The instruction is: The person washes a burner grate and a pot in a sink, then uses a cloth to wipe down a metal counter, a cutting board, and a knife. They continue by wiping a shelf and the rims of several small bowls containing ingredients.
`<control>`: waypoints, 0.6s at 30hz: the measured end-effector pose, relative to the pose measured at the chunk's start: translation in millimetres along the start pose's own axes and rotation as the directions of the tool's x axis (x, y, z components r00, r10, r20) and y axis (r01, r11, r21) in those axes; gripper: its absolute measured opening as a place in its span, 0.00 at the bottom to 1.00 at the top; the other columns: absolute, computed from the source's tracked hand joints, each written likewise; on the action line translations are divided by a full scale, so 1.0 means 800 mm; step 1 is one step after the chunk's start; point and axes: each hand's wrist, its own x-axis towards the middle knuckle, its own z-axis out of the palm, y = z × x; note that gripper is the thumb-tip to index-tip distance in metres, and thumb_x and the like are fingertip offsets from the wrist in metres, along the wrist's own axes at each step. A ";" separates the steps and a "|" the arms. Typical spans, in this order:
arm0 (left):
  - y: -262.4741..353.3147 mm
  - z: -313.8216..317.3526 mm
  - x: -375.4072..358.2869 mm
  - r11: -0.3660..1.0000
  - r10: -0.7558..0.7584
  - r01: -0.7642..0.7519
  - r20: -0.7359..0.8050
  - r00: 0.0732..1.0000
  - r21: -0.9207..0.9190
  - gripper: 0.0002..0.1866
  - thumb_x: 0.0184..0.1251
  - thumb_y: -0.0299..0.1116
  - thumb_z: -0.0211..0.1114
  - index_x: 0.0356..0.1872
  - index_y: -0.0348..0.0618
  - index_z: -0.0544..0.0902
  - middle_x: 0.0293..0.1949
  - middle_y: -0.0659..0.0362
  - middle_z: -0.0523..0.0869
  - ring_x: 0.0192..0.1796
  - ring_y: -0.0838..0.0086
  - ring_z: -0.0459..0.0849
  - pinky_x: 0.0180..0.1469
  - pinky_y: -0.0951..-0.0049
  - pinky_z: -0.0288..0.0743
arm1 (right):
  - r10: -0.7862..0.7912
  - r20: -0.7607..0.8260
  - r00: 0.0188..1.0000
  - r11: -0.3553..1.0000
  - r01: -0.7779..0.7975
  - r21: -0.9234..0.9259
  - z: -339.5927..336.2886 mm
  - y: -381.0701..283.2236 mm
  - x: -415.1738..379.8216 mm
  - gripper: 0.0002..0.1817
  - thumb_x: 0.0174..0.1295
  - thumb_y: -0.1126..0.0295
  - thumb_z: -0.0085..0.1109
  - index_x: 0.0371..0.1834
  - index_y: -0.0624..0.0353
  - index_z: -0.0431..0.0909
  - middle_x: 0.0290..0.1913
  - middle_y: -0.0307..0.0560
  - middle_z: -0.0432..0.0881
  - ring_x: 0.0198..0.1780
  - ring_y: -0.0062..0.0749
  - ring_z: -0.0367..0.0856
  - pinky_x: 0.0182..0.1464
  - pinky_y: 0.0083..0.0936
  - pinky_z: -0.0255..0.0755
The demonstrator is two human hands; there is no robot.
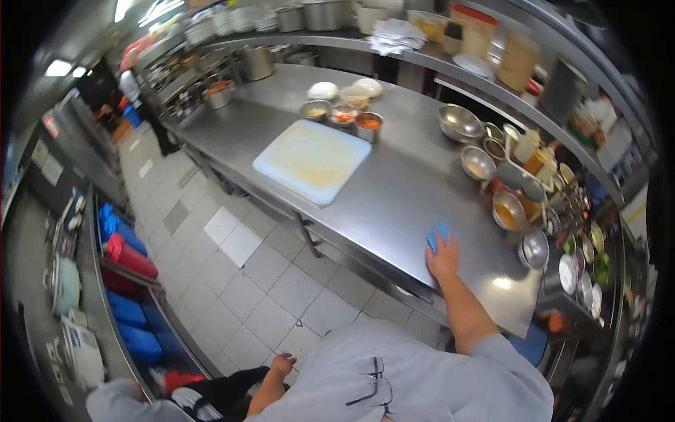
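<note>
My right hand [443, 259] presses a crumpled blue cloth [441, 233] against the steel worktop [394, 197], near its front edge. The cloth shows mostly beyond my fingertips. Low beside my body, over the floor, hangs my left hand [283, 364]; its fingers look loosely curled, with nothing visible in them. Left of the cloth lies a stained white cutting board [313, 160]. To the right of my right hand stand a metal bowl [534, 249] and another bowl with orange-yellow contents [508, 211].
Small food bowls [344, 114] and a metal pot [369, 126] stand behind the board. A shelf [337, 36] with stacked dishes and containers runs above. Blue bins [137, 344] and a red bin [131, 257] line the left. Another person [133, 91] stands far down the tiled aisle [260, 281].
</note>
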 end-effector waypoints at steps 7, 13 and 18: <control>0.129 -0.072 -0.101 0.953 -0.159 0.164 0.039 0.986 -0.255 0.27 0.70 0.46 0.70 0.61 0.35 0.86 0.51 0.45 0.92 0.54 0.57 0.91 0.60 0.64 0.82 | 0.045 -0.035 0.998 0.996 -0.042 0.081 -0.016 0.001 -0.014 0.32 0.66 0.54 0.65 0.74 0.44 0.75 0.80 0.58 0.64 0.81 0.63 0.58 0.80 0.56 0.55; 0.069 -0.049 -0.069 0.976 0.210 -0.212 -0.046 0.977 -0.043 0.25 0.71 0.43 0.71 0.60 0.33 0.86 0.41 0.46 0.93 0.42 0.62 0.92 0.49 0.67 0.83 | 0.019 -0.056 0.998 0.995 -0.014 0.096 -0.009 0.007 -0.012 0.31 0.65 0.55 0.65 0.73 0.44 0.76 0.81 0.57 0.64 0.82 0.61 0.58 0.80 0.56 0.55; 0.106 -0.070 -0.068 0.966 -0.075 0.074 0.005 0.997 -0.247 0.25 0.70 0.42 0.72 0.60 0.33 0.86 0.39 0.46 0.93 0.42 0.61 0.92 0.48 0.66 0.83 | 0.014 -0.094 0.995 0.997 -0.007 0.073 -0.018 0.002 -0.013 0.31 0.64 0.57 0.66 0.72 0.47 0.77 0.78 0.59 0.67 0.78 0.64 0.63 0.77 0.55 0.59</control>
